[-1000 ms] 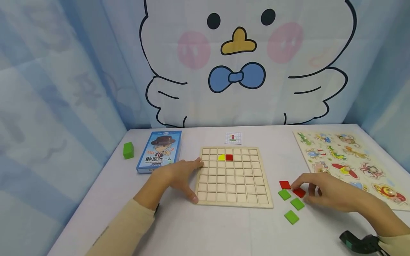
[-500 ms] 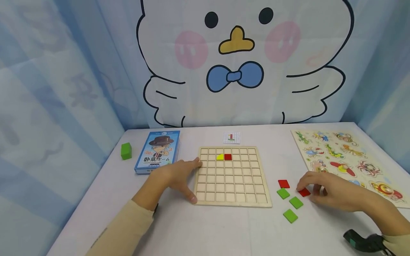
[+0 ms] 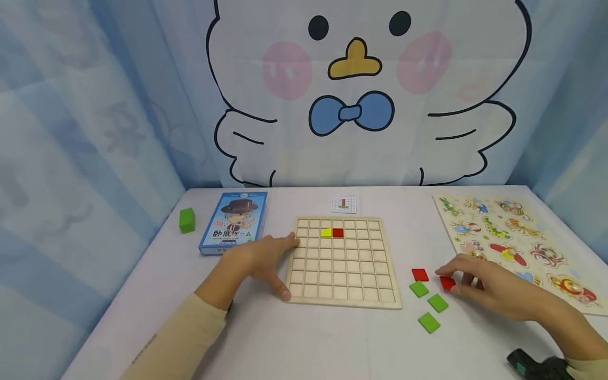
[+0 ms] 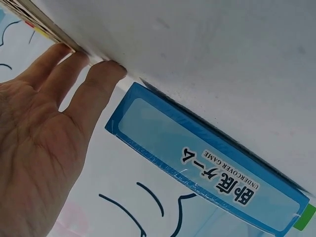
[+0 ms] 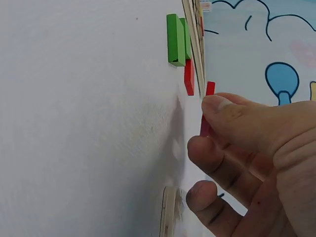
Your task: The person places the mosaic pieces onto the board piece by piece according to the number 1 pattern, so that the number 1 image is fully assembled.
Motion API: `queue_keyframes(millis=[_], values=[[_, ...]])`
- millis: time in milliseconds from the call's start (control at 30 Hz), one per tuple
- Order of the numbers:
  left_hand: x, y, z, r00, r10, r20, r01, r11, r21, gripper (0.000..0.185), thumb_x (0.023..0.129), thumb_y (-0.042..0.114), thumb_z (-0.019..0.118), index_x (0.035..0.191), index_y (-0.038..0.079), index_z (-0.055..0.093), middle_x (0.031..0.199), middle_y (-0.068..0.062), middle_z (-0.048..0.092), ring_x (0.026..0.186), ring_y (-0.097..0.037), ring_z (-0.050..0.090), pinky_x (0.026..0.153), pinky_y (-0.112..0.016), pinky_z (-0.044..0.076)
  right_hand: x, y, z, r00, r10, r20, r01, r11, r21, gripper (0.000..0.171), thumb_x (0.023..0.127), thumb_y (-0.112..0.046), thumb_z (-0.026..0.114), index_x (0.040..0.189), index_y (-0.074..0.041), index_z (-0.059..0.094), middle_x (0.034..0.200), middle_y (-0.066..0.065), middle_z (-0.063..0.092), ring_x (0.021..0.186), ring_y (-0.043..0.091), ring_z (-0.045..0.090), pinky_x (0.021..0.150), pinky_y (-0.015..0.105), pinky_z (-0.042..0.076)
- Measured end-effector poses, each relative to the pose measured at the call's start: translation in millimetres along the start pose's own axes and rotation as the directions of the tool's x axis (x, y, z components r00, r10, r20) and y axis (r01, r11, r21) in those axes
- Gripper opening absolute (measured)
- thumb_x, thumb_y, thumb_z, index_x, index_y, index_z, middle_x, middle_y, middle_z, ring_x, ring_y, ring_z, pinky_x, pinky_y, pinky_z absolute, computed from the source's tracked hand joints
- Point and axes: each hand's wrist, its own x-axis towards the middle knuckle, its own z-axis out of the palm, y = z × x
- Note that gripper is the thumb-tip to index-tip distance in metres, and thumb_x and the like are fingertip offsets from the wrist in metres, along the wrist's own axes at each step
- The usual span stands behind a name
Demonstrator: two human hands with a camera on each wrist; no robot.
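A square wooden grid board (image 3: 349, 264) lies mid-table, with a yellow piece (image 3: 326, 233) and a red square tile (image 3: 338, 233) side by side in its upper rows. At its left edge rests my left hand (image 3: 258, 264), thumb and fingers spread; the left wrist view shows the fingertips against the edge. Right of the board, my right hand (image 3: 499, 287) pinches another red tile (image 5: 210, 89) between thumb and fingers, just above the tabletop in the right wrist view. Near it lie a loose red tile (image 3: 420, 274) and several green tiles (image 3: 429, 322).
A small card printed with a coloured grid pattern (image 3: 344, 204) lies behind the board. On the left are a blue game box (image 3: 234, 221) and a green block (image 3: 187, 220). An animal puzzle board (image 3: 518, 237) lies at the right, partly behind my right hand.
My right hand has taken the red tile between thumb and fingers and raised it slightly. My left hand stays at the board's edge.
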Motion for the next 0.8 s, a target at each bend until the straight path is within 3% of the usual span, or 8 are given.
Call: queue_keyframes(millis=[233, 333, 800], values=[[1.8, 0.9, 0.9, 1.000, 0.001, -0.001, -0.001, 1.000, 0.001, 0.125, 0.060, 0.056, 0.096, 0.163, 0.033, 0.029, 0.171, 0.006, 0.020, 0.156, -0.037, 0.023, 0.120, -0.060, 0.030, 7, -7, 2, 0.983, -0.047, -0.180, 0.057, 0.997, 0.050, 0.044, 0.094, 0.000, 0.072, 0.132, -0.018, 0.065, 0.115, -0.012, 0.060, 0.079, 0.005, 0.054, 0.062, 0.021, 0.046], [-0.3, -0.9, 1.5, 1.000, -0.010, -0.003, 0.010, 1.000, -0.004, 0.126, 0.059, 0.055, 0.097, 0.163, 0.032, 0.029, 0.171, 0.005, 0.021, 0.156, -0.037, 0.023, 0.120, -0.060, 0.030, 14, -11, 3, 0.974, -0.063, -0.216, 0.087, 0.991, 0.102, 0.042, 0.095, 0.002, 0.069, 0.132, -0.016, 0.065, 0.118, -0.011, 0.061, 0.079, 0.007, 0.057, 0.063, 0.022, 0.049], [2.0, -0.9, 3.3, 1.000, 0.001, -0.018, -0.001, 1.000, -0.010, 0.125, 0.059, 0.055, 0.097, 0.162, 0.032, 0.030, 0.171, 0.004, 0.023, 0.156, -0.038, 0.023, 0.120, -0.062, 0.030, 36, -20, 1, 0.972, -0.084, -0.220, 0.150, 0.941, 0.304, 0.042, 0.097, 0.006, 0.065, 0.135, -0.012, 0.063, 0.122, -0.007, 0.065, 0.075, 0.017, 0.063, 0.061, 0.030, 0.052]])
